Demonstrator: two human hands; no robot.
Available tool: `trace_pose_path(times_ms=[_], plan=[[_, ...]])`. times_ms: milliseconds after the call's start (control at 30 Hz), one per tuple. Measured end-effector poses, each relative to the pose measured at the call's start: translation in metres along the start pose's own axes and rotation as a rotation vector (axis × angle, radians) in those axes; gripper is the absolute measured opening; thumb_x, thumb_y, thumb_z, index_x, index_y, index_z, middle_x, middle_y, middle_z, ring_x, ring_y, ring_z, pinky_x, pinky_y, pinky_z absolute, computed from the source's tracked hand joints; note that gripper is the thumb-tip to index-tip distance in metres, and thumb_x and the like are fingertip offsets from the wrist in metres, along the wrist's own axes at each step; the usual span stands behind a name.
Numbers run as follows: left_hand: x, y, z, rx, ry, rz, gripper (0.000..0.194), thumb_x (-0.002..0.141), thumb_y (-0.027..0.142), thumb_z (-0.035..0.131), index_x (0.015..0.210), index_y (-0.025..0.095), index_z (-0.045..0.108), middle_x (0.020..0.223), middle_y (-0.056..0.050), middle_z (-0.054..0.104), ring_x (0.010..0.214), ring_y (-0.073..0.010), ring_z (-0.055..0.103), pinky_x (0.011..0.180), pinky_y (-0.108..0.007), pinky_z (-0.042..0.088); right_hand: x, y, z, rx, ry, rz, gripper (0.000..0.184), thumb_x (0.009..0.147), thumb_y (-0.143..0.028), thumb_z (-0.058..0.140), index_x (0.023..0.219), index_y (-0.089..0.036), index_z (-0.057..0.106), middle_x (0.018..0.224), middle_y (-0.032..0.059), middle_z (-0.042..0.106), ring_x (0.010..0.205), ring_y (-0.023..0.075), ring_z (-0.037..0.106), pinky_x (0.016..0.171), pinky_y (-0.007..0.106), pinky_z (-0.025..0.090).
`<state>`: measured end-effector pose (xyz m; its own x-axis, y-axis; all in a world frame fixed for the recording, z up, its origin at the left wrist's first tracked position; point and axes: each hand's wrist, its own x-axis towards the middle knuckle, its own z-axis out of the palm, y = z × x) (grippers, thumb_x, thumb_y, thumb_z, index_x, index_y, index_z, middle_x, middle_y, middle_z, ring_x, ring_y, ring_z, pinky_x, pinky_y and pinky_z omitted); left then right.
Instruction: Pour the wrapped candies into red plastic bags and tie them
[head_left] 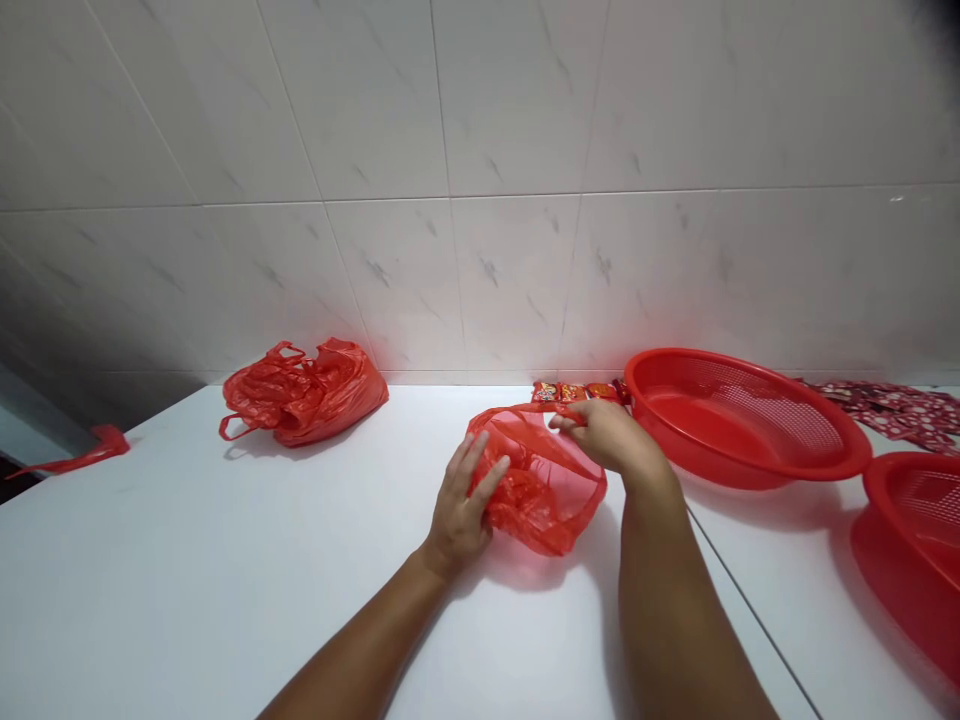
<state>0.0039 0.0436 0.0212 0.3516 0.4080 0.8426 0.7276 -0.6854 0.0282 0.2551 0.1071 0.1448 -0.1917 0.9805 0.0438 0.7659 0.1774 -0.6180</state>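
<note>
A thin red plastic bag (536, 500) lies on the white table with its mouth spread apart and facing me. My left hand (461, 510) rests against the bag's left side, fingers stretched out and apart. At the upper right of the mouth, my right hand (604, 435) has its fingers closed on the bag's rim. Crumpled folds of the same red plastic show inside the mouth. Just behind the bag, against the wall, lies a row of small red packets (574, 392), partly hidden by the bag and my right hand.
A crumpled red plastic bag (307, 395) sits at the back left. To the right stand a red basin (750, 400) with perforated sides and a second red basin (919, 510), cut off by the frame. Patterned red packets (900, 410) lie behind them. A red strip (82, 458) hangs over the left edge.
</note>
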Motion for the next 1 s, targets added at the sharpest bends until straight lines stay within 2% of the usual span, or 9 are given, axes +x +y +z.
trace_pose_path(times_ms=[100, 167, 267, 367, 500, 567, 700, 833, 1000], plan=[[-0.006, -0.012, 0.000, -0.037, 0.104, -0.171, 0.077, 0.092, 0.000, 0.047, 0.163, 0.028, 0.036, 0.169, -0.013, 0.034, 0.156, -0.0320, 0.036, 0.122, -0.059, 0.043, 0.002, 0.024, -0.014, 0.133, 0.261, 0.059, 0.025, 0.094, -0.032, 0.055, 0.085, -0.021, 0.076, 0.081, 0.0053, 0.074, 0.078, 0.0218, 0.066, 0.070, 0.029, 0.043], [-0.011, -0.024, 0.000, -0.044, 0.141, -0.330, 0.069, 0.089, -0.003, 0.041, 0.152, 0.025, 0.050, 0.160, -0.013, 0.045, 0.149, -0.0286, 0.046, 0.118, -0.055, 0.048, -0.003, 0.040, -0.025, 0.297, 0.453, 0.058, 0.034, 0.095, -0.043, 0.053, 0.077, -0.021, 0.070, 0.072, 0.0030, 0.067, 0.073, 0.0212, 0.062, 0.068, 0.030, 0.042], [-0.013, -0.037, -0.003, 0.021, 0.169, -0.506, 0.055, 0.087, -0.004, 0.037, 0.126, 0.023, 0.066, 0.149, -0.011, 0.053, 0.140, -0.0278, 0.054, 0.115, -0.055, 0.049, -0.015, 0.050, -0.038, 0.570, 0.548, 0.062, 0.035, 0.089, -0.052, 0.060, 0.074, -0.021, 0.065, 0.068, -0.0002, 0.061, 0.066, 0.0181, 0.057, 0.064, 0.028, 0.041], [-0.009, -0.036, -0.008, 0.082, 0.214, -0.529, 0.047, 0.088, -0.001, 0.039, 0.122, 0.021, 0.063, 0.144, -0.013, 0.056, 0.139, -0.0292, 0.053, 0.116, -0.058, 0.046, -0.025, 0.044, -0.044, 0.529, 0.471, 0.028, 0.026, 0.081, -0.046, 0.070, 0.086, -0.021, 0.072, 0.081, 0.0020, 0.070, 0.074, 0.0195, 0.063, 0.067, 0.028, 0.045], [-0.005, -0.012, -0.005, 0.028, 0.182, -0.335, 0.038, 0.094, 0.009, 0.048, 0.128, 0.022, 0.056, 0.142, -0.013, 0.059, 0.143, -0.0296, 0.049, 0.120, -0.058, 0.043, -0.032, 0.029, -0.044, 0.277, 0.204, -0.015, 0.030, 0.079, -0.040, 0.071, 0.105, -0.025, 0.077, 0.096, 0.0055, 0.076, 0.083, 0.0226, 0.068, 0.069, 0.029, 0.047], [-0.007, 0.002, 0.003, -0.027, 0.007, -0.331, 0.043, 0.096, 0.016, 0.052, 0.139, 0.023, 0.051, 0.149, -0.013, 0.056, 0.148, -0.0302, 0.046, 0.123, -0.058, 0.039, -0.035, 0.023, -0.045, 0.187, 0.086, 0.001, 0.024, 0.083, -0.042, 0.068, 0.097, -0.025, 0.077, 0.089, 0.0036, 0.074, 0.078, 0.0213, 0.067, 0.065, 0.029, 0.045], [-0.013, 0.013, 0.019, -0.141, -0.453, -0.541, 0.062, 0.104, 0.037, 0.049, 0.162, 0.022, 0.031, 0.163, -0.015, 0.047, 0.153, -0.0329, 0.042, 0.127, -0.061, 0.031, -0.043, 0.015, -0.050, 0.129, -0.005, -0.030, 0.023, 0.088, -0.042, 0.060, 0.080, -0.023, 0.071, 0.080, 0.0002, 0.068, 0.071, 0.0175, 0.061, 0.061, 0.027, 0.040], [-0.016, -0.012, 0.015, -0.216, -0.575, -0.640, 0.059, 0.110, 0.043, 0.034, 0.167, 0.029, 0.026, 0.166, -0.011, 0.045, 0.153, -0.0282, 0.043, 0.130, -0.059, 0.024, -0.050, 0.017, -0.058, 0.169, 0.054, -0.045, 0.025, 0.089, -0.043, 0.060, 0.082, -0.022, 0.069, 0.075, -0.0004, 0.065, 0.068, 0.0159, 0.058, 0.059, 0.026, 0.038], [-0.017, -0.074, -0.013, 0.179, -0.344, -0.908, 0.048, 0.103, 0.044, 0.050, 0.141, 0.016, 0.060, 0.157, -0.021, 0.053, 0.155, -0.0421, 0.035, 0.126, -0.071, 0.016, -0.060, 0.024, -0.066, 0.226, 0.080, -0.015, 0.026, 0.091, -0.047, 0.062, 0.089, -0.022, 0.071, 0.065, -0.0033, 0.055, 0.059, 0.0139, 0.051, 0.053, 0.024, 0.037]])
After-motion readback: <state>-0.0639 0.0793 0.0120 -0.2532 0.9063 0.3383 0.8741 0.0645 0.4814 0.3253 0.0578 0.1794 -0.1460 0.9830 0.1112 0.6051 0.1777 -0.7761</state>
